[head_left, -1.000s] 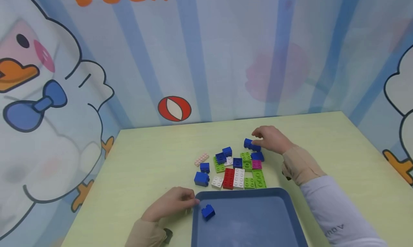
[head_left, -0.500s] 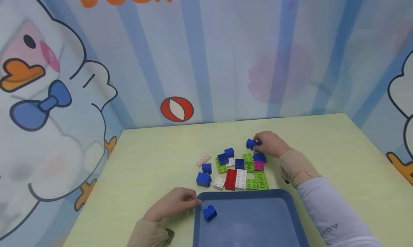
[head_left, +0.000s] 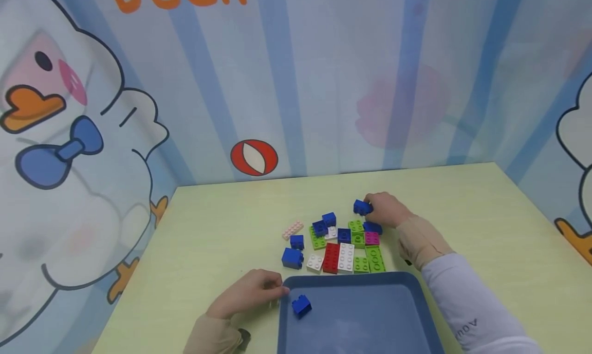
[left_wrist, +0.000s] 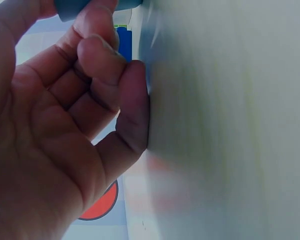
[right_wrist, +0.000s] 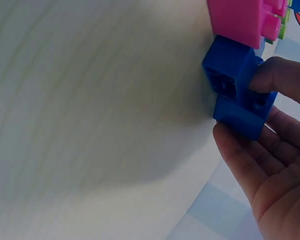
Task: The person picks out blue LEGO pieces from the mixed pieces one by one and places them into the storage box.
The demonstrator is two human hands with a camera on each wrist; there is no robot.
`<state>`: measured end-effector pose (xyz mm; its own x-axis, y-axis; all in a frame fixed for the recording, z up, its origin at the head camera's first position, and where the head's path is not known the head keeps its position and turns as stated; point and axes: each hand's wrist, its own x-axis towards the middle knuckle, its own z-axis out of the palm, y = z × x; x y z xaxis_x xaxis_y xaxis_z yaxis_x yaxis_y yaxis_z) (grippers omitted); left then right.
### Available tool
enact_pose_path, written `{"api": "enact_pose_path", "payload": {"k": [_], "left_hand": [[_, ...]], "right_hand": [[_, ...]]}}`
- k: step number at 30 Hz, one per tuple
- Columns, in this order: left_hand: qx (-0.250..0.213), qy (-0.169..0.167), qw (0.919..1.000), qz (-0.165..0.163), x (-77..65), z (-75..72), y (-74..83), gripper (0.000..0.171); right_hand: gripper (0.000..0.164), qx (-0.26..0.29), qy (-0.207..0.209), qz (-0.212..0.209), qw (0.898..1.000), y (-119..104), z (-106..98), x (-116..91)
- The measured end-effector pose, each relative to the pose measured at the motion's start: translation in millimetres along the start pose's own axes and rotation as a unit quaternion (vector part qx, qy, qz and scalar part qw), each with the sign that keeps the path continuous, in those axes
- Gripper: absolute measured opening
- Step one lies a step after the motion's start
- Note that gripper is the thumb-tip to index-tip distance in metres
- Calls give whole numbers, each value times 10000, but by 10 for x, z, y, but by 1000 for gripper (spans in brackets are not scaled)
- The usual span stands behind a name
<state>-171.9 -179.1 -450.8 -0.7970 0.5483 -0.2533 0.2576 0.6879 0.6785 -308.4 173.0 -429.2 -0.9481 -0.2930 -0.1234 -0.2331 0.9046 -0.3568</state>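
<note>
My right hand (head_left: 387,209) pinches a blue brick (head_left: 362,207) at the back right of the brick group. In the right wrist view the thumb lies on the near side of that blue brick (right_wrist: 240,119), with the other fingers against its far side. Another blue brick with its hollow side showing (right_wrist: 222,82) sits right beside it, next to a pink brick (right_wrist: 236,22). My left hand (head_left: 250,292) holds the back left corner of the blue-grey tray (head_left: 342,279) between thumb and index finger, its other fingers curled at the tabletop. One blue brick (head_left: 301,306) lies inside the tray.
Behind the tray several bricks lie close together: a red one (head_left: 330,257), white ones (head_left: 346,257), green ones (head_left: 375,259) and more blue ones (head_left: 293,258). A pale pink brick (head_left: 293,230) lies at their left. A printed cloth wall (head_left: 324,87) stands behind the table.
My right hand has come down and closed its thumb and fingers on the blue brick at the back. The left hand stays at the tray corner. The head view has shifted slightly.
</note>
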Motion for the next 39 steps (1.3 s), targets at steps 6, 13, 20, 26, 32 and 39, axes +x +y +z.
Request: {"api": "enact_pose_path", "payload": {"k": [6,13,20,26,32,39], "left_hand": [[-38,-13,10000,27,4,-2,18,28],[-36,-24,10000,-20,17,13,-7,26],[13,-43,10000,66,16,-2,10,25],[103,-2,9998,165,16,-3,21,26],[81,8,9999,152,18,3,28,27],[136,48,9997,190,21,10,-1,28]], "right_hand": [[35,54,39,-11,10000,41,25,4],[37,15,106,-45,9999,77,40,9],[37,-61,352,-243,9991,57,-89,-38],[37,-106,496,-367,9980,11,-245,-105],[36,-70,457,-370,9982,-26,-342,-173],[37,61,378,-507,9980,-118,-414,-268]]}}
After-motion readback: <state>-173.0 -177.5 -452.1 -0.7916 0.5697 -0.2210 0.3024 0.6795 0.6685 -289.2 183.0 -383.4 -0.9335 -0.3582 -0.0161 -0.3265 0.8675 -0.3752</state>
